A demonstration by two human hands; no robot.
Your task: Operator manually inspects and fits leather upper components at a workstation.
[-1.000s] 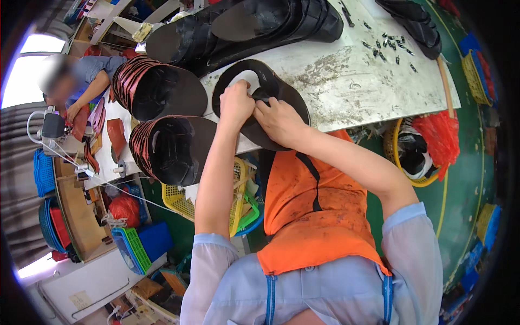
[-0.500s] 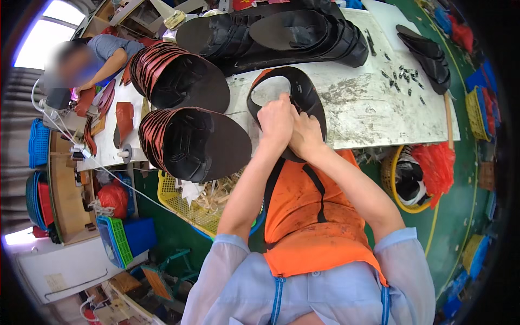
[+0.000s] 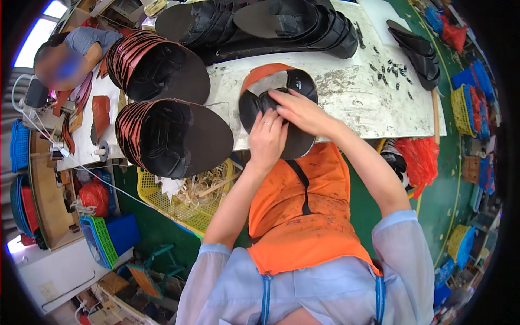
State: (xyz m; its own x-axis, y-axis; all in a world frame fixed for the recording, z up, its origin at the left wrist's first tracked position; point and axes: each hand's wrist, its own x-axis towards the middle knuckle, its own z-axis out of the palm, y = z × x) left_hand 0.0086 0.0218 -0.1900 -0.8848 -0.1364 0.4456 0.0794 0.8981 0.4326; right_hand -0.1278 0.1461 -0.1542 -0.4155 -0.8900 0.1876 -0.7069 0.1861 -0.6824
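In front of me, at the table's near edge, lies a shoe upper [image 3: 300, 142] with an orange outer side, a black lining and a dark brown front. A small pale label shows inside its far band. My left hand [image 3: 267, 138] rests on the near left part, its fingers stretched out and slightly apart. Reaching in from the right, my right hand [image 3: 304, 112] lies across the lining with long, extended fingers beside the left fingertips. Both hands touch the upper; whatever is under the fingers is hidden.
Two nested stacks of similar uppers [image 3: 211, 138] stand at left; black ones [image 3: 276, 21] fill the far side. Small black pieces [image 3: 392, 70] lie scattered at right, near another black stack [image 3: 414, 54]. A yellow basket [image 3: 149, 187] sits below. Another person [image 3: 89, 43] works far left.
My bunched hands have come apart and the fingers have straightened over the lining. More of the upper's orange far band and its label shows. The whole view has shifted slightly.
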